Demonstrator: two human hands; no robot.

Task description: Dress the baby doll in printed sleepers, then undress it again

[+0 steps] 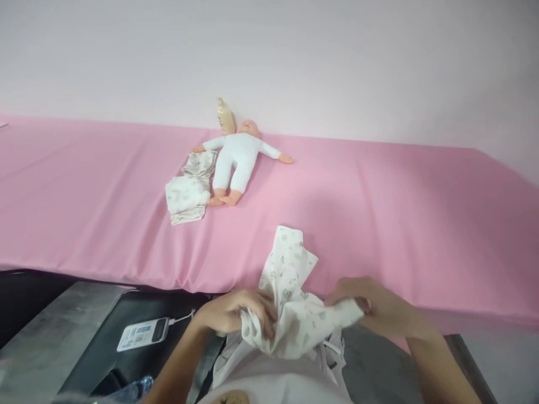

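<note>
My left hand (231, 311) and my right hand (370, 306) both grip a small white printed baby garment (295, 303) at the near edge of the pink-covered table (379, 213). Part of the garment lies up on the pink cloth, and the rest hangs bunched between my hands. Farther back lies a baby doll (238, 160) in a white suit, on its back with arms spread. Folded printed baby clothes (189, 193) rest just left of the doll's legs. A baby bottle (225, 116) stands by the doll's head.
A pale wall rises behind the table. Below the table's near edge at the left, a white power bank (143, 334) with a cable lies on a dark surface beside a grey slab (54, 331).
</note>
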